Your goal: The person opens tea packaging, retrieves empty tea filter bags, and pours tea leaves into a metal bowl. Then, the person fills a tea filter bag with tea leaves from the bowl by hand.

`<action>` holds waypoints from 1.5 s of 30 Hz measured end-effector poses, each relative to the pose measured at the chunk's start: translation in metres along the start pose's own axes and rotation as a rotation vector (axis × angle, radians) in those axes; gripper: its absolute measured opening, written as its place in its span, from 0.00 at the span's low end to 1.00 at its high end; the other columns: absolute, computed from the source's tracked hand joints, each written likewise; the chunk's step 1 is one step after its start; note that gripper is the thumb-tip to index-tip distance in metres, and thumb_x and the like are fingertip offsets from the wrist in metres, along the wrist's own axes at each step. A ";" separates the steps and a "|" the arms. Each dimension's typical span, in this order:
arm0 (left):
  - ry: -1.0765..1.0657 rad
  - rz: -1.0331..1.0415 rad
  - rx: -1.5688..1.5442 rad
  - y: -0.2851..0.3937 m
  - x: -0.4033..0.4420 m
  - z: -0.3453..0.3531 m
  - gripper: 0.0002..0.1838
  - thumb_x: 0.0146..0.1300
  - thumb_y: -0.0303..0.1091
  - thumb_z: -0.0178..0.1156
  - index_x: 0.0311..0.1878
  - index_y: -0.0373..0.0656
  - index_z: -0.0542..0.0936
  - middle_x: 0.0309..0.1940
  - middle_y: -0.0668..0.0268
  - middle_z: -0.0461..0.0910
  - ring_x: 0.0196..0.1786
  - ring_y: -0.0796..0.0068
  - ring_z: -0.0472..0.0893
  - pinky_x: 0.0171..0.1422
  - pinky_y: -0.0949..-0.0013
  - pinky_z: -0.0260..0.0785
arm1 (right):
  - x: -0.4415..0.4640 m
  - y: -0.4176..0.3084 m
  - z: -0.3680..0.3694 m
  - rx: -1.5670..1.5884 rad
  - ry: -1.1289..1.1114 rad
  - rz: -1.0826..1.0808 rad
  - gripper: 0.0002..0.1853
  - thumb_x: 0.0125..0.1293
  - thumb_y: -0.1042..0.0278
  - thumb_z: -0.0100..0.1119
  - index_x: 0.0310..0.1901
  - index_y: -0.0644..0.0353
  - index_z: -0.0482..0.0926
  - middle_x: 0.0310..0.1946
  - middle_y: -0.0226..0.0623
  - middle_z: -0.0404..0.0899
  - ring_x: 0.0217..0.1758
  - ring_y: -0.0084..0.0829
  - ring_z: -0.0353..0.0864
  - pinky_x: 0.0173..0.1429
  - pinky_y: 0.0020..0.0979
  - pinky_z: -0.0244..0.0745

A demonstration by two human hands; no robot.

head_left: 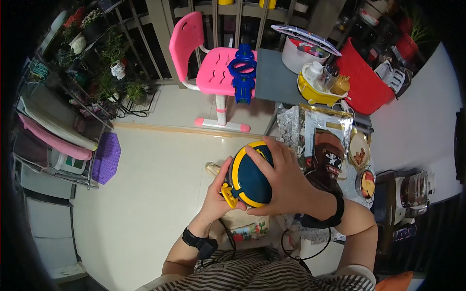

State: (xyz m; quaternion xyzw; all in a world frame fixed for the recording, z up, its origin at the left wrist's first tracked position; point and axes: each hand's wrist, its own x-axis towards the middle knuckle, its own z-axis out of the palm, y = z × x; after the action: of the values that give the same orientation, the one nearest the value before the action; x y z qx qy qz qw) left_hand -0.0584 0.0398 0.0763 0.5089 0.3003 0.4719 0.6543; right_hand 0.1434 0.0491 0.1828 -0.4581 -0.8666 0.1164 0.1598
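A round dark teal object with a yellow band is held between both hands, above my lap. My left hand supports it from the left and below, beside a yellow clip at its lower left edge. My right hand spreads its fingers over the top and right side of the object. Both hands touch it. Just right of my right hand, a brown package lies on the foil-covered table.
A pink chair holding a blue toy stands ahead. Right of it are a yellow container, a red bin, a plate of nuts, a bowl of fruit and a coffee maker. Plant shelves stand left.
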 end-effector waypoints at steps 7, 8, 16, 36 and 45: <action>-0.005 0.000 0.005 -0.014 -0.038 0.008 0.67 0.37 0.32 0.83 0.78 0.42 0.48 0.73 0.62 0.61 0.71 0.72 0.64 0.72 0.68 0.60 | -0.034 -0.013 0.013 0.117 0.024 -0.006 0.59 0.38 0.37 0.74 0.72 0.56 0.58 0.66 0.62 0.52 0.68 0.64 0.55 0.67 0.63 0.52; -0.006 0.002 0.008 -0.012 -0.040 0.010 0.67 0.37 0.32 0.83 0.78 0.42 0.48 0.73 0.62 0.61 0.71 0.72 0.64 0.72 0.68 0.60 | -0.038 -0.013 0.013 0.117 0.027 -0.008 0.59 0.38 0.37 0.74 0.72 0.56 0.58 0.66 0.62 0.52 0.68 0.64 0.55 0.67 0.63 0.52; 0.121 0.102 0.210 0.009 -0.045 0.057 0.61 0.45 0.27 0.78 0.78 0.40 0.47 0.72 0.58 0.61 0.72 0.68 0.64 0.74 0.65 0.60 | -0.061 -0.050 0.019 -0.034 0.248 -0.005 0.47 0.49 0.38 0.69 0.70 0.51 0.67 0.72 0.60 0.53 0.73 0.64 0.54 0.69 0.67 0.50; 0.113 0.215 0.356 0.002 -0.048 0.085 0.52 0.49 0.32 0.77 0.74 0.35 0.57 0.62 0.55 0.74 0.62 0.69 0.75 0.67 0.65 0.67 | -0.101 -0.048 0.020 0.172 0.504 0.071 0.21 0.64 0.58 0.58 0.60 0.46 0.79 0.73 0.53 0.58 0.76 0.58 0.54 0.74 0.62 0.42; 0.073 0.182 0.290 -0.009 -0.049 0.080 0.54 0.48 0.32 0.78 0.75 0.35 0.56 0.62 0.58 0.74 0.62 0.71 0.74 0.68 0.67 0.64 | -0.108 -0.051 0.010 0.218 0.514 0.116 0.18 0.67 0.61 0.54 0.56 0.51 0.81 0.70 0.55 0.62 0.75 0.58 0.57 0.76 0.57 0.46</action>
State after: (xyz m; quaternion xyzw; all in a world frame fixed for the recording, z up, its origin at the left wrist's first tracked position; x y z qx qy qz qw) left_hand -0.0038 -0.0364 0.0874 0.6056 0.3416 0.4991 0.5171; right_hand 0.1583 -0.0697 0.1732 -0.5015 -0.7525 0.0977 0.4157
